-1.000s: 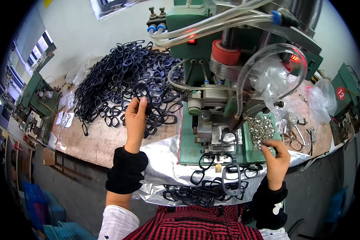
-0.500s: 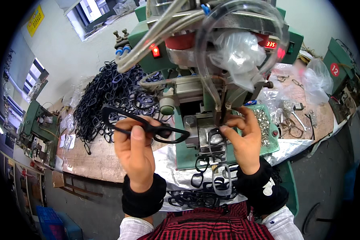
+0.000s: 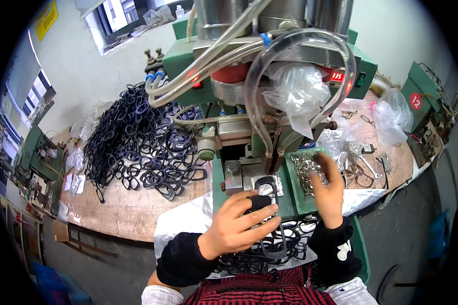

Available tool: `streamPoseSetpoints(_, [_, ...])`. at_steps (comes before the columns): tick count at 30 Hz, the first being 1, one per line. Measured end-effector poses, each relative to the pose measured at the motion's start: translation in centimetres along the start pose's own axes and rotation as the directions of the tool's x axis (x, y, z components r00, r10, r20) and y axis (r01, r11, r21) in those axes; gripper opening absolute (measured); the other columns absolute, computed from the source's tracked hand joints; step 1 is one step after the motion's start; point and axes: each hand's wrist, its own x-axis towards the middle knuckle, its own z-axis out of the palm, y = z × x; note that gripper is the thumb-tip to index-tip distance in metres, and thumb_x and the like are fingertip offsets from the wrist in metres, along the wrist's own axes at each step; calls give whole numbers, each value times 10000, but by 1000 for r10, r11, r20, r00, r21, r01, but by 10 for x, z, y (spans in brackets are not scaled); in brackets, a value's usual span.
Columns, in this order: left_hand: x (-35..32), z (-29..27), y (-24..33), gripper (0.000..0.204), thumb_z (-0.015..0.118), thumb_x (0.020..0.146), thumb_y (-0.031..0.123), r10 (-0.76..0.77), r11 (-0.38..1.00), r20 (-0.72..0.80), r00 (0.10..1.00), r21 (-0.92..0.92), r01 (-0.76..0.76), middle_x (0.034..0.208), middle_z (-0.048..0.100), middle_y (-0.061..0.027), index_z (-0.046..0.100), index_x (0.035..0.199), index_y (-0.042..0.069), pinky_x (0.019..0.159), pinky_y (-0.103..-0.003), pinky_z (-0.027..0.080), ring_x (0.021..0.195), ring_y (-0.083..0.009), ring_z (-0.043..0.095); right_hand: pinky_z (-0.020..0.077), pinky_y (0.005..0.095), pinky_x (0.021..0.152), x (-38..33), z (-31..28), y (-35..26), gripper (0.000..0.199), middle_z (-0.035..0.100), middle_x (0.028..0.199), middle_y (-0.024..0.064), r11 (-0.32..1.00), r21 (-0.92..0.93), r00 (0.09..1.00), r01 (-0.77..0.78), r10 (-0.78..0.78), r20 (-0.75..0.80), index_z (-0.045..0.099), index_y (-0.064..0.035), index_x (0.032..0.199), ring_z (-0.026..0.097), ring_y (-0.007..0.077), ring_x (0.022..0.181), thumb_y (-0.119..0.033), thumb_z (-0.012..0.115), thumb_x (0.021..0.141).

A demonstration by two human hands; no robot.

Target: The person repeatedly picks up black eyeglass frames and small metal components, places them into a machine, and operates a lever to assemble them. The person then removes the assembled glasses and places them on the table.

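My left hand (image 3: 241,221) lies over a dark plastic glasses frame (image 3: 275,250), its fingers across the middle. One finger wears a black cover. The frame's far rim rests at the metal fixture (image 3: 252,178) of a green bench machine (image 3: 224,195); the near rim hangs toward me. My fingers hide the bridge. To the right, my right hand (image 3: 331,195) hovers over a green tray (image 3: 306,207) of small shiny metal parts (image 3: 303,170). Its thumb and fingers are apart, the fingertips blurred; I make out nothing between them.
A big heap of dark glasses rims (image 3: 122,132) covers the bench's left side. More dark frames (image 3: 239,262) lie before me. Clear hoses (image 3: 203,66) and a plastic bag (image 3: 300,94) hang at the machine. A wrench (image 3: 370,166) lies on the right.
My left hand has moved right and lowered onto a frame at the fixture; the frame it held raised is no longer up there. My right hand has left the fixture for the parts tray.
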Motion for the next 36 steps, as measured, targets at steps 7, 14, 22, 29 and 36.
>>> streamPoseSetpoints(7, [-7,2,-6,262,736,705,111,-37,998,-32,999,-48,36,1074,703,-55,736,966,105,789,-435,543,805,-251,632,474,316,869,-36,-49,40,351,665,1059,97,972,-224,995,-70,52,-85,631,-13,1204,611,194,987,-2,638,852])
streamPoseSetpoints(14, [-54,34,20,520,749,750,77,-269,960,-158,950,-128,251,1399,534,-150,625,1255,85,1006,-484,460,1222,-349,539,454,432,789,-38,-27,59,145,625,850,137,654,-698,943,291,-320,93,666,-16,927,574,354,875,-95,711,814])
streamPoseSetpoints(22, [-91,-11,81,687,765,831,271,-488,603,413,769,-478,639,1411,511,-180,479,1414,45,848,-363,535,985,-312,637,442,434,853,-18,-2,44,154,616,993,150,661,-695,953,282,-278,123,667,-11,877,553,352,982,-109,733,779])
streamPoseSetpoints(29, [-100,-116,-1,155,678,815,10,-771,455,-430,470,145,879,1038,678,-130,677,970,6,813,-360,480,940,-285,623,438,438,857,-18,-7,49,96,616,983,168,708,-653,957,269,-270,102,656,-4,887,547,368,989,-67,646,815])
streamPoseSetpoints(36, [-83,-66,-107,194,735,675,70,-616,653,67,785,600,461,1074,642,-116,716,867,90,895,-414,454,1046,-318,555,490,373,762,2,4,57,131,672,881,137,850,-471,967,237,-252,30,722,-22,942,629,306,837,-56,678,824])
